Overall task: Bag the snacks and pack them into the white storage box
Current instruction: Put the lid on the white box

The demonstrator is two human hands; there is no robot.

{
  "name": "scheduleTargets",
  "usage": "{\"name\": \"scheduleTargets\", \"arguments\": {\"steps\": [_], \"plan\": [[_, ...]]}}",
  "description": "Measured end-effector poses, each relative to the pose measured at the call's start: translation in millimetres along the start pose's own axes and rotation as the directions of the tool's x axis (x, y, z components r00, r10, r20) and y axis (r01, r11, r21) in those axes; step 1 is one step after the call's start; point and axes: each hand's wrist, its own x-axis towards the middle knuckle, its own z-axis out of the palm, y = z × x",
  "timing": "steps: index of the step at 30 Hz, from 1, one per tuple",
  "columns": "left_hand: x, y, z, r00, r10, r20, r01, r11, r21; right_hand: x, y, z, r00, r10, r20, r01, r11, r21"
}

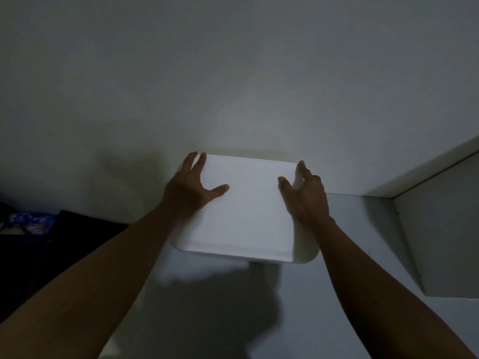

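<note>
The white storage box [246, 211] fills the middle of the head view, held up in front of a pale wall, with its flat white face toward me. My left hand [190, 187] grips its left side, thumb across the front and fingers along the far edge. On the box's right side my right hand [304, 195] holds it the same way, fingers curled around the corner. No snacks or bags are visible. The inside of the box is hidden.
A white cabinet or shelf surface [363, 255] lies below and to the right of the box, with a white ledge [427, 167] slanting up at right. Dark bedding with a blue patterned cloth [28, 221] sits at far left. The room is dim.
</note>
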Motion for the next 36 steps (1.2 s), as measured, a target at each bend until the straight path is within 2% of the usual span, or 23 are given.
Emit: {"name": "scheduleTargets", "arguments": {"steps": [6, 15, 18, 20, 22, 23, 25, 27, 31, 36], "plan": [[-1, 3, 4, 0.997, 0.041, -0.070, -0.034, 0.996, 0.086, 6, 6, 1, 1.000, 0.006, 0.024, -0.005, 1.000, -0.011], [-4, 4, 6, 0.999, 0.017, -0.052, -0.011, 0.993, 0.120, -1, 5, 4, 1.000, -0.001, -0.022, -0.001, 0.999, -0.053], [-4, 3, 5, 0.986, 0.116, -0.117, -0.099, 0.985, 0.145, -4, 3, 2, 0.998, -0.039, -0.052, 0.037, 0.998, -0.046], [-11, 5, 2, 0.968, 0.209, -0.138, -0.178, 0.961, 0.211, -11, 1, -1, 0.983, -0.136, -0.124, 0.124, 0.987, -0.099], [-24, 8, -3, 0.958, 0.273, -0.084, -0.236, 0.924, 0.301, -20, -1, -3, 0.957, -0.248, -0.149, 0.212, 0.951, -0.223], [-34, 10, -5, 0.961, 0.278, -0.013, -0.257, 0.906, 0.336, -27, -2, -3, 0.954, -0.276, -0.117, 0.237, 0.933, -0.271], [-58, 12, -2, 0.963, 0.236, 0.131, -0.268, 0.897, 0.351, -49, -4, 3, 0.963, -0.269, -0.003, 0.253, 0.910, -0.328], [-78, 13, 4, 0.959, 0.187, 0.214, -0.255, 0.898, 0.359, -77, -3, 13, 0.964, -0.253, 0.082, 0.265, 0.888, -0.375], [-90, 12, 9, 0.960, 0.175, 0.217, -0.248, 0.892, 0.378, -105, 3, 21, 0.953, -0.280, 0.118, 0.303, 0.857, -0.417], [-90, 12, 11, 0.961, 0.190, 0.201, -0.258, 0.880, 0.399, -108, 4, 23, 0.950, -0.298, 0.092, 0.307, 0.840, -0.447]]}}
